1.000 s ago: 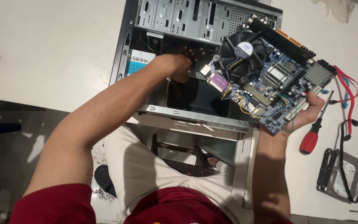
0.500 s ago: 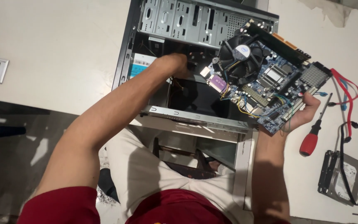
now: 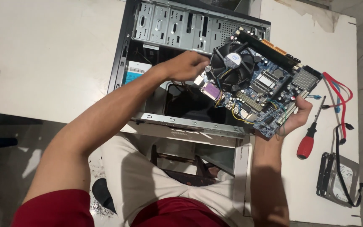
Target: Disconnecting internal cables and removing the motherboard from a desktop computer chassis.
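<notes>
The blue rectangular motherboard (image 3: 257, 94), with its round black cooling fan (image 3: 232, 63) and a small grey finned heatsink (image 3: 304, 78), is held tilted in the air above the open black and grey metal computer case (image 3: 181, 31), which lies on its side on the white table (image 3: 43, 50) with its open front overhanging the near edge. The right hand (image 3: 297, 115) grasps the board from beneath at its near right edge, fingers curled up around the rim. The left hand (image 3: 185, 65) grips the board's left edge beside the fan, its fingers closed over the purple connector corner. Toward the table's right edge lie 1 red-handled screwdriver (image 3: 309, 136), a tangle of red and black cables (image 3: 339, 94), and, at the near right corner, a grey metal hard drive (image 3: 339, 178).
</notes>
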